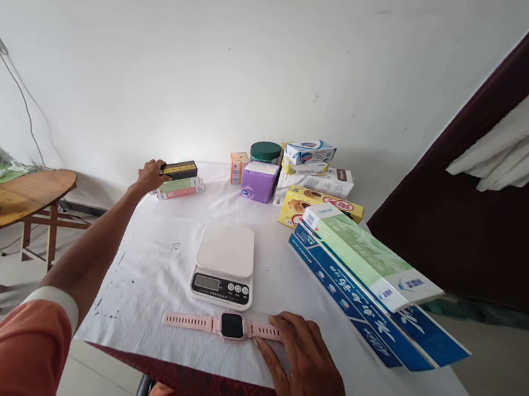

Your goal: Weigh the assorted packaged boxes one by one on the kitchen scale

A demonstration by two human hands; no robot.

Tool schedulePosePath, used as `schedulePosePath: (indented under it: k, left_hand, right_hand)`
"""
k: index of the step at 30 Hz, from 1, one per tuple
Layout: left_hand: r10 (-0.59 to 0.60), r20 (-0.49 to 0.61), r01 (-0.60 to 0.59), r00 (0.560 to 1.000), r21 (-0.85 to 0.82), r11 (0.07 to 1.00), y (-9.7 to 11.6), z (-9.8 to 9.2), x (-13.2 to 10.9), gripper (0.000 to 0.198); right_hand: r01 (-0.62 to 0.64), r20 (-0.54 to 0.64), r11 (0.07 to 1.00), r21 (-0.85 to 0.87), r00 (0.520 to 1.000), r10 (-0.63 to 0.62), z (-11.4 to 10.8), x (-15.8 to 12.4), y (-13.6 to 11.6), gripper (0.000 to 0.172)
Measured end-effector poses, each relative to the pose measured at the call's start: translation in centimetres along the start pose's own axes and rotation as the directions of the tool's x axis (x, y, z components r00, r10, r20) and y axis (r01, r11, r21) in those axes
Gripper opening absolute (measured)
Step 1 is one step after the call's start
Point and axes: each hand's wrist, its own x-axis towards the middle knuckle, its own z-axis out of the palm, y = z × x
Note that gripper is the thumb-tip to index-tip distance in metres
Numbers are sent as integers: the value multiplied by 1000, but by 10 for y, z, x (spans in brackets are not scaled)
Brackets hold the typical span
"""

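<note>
My left hand point(150, 174) reaches to the far left corner of the table and is closed round the end of a black and yellow box point(179, 168). That box lies on top of a green and pink box point(181, 187). My right hand point(305, 366) rests flat near the front edge, fingers spread, touching the right strap of a pink smartwatch point(228, 326). The watch lies stretched out in front of a white kitchen scale point(225, 264), whose platform carries nothing.
A white cloth point(153, 261) covers the table. Long blue and green boxes point(370, 283) lie diagonally on the right. At the back stand a purple box point(259, 181), a green-lidded jar point(265, 152), a yellow biscuit box point(319, 206) and other packets. A round wooden table point(16, 191) stands left.
</note>
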Motion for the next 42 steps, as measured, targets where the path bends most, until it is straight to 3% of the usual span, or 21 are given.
schedulePosePath:
  k: [5, 16, 23, 30, 42]
  left_hand:
    - [-59, 74, 55, 995, 55, 997, -8, 11, 9, 51]
    - [-32, 106, 22, 994, 88, 996, -15, 7, 5, 74]
    - [1, 106, -9, 994, 80, 997, -14, 9, 7, 60]
    - [7, 105, -17, 994, 95, 995, -13, 8, 14, 58]
    - [41, 188, -72, 981, 158, 985, -28, -9, 12, 76]
  right_hand:
    - [-5, 10, 1000, 2, 1000, 5, -1, 1, 0, 25]
    - [-25, 25, 999, 29, 999, 24, -2, 1, -2, 24]
    - [-39, 32, 998, 40, 999, 38, -3, 1, -2, 23]
    - [-25, 38, 999, 28, 999, 24, -2, -1, -2, 22]
    - [-57, 44, 997, 48, 998, 55, -4, 0, -3, 19]
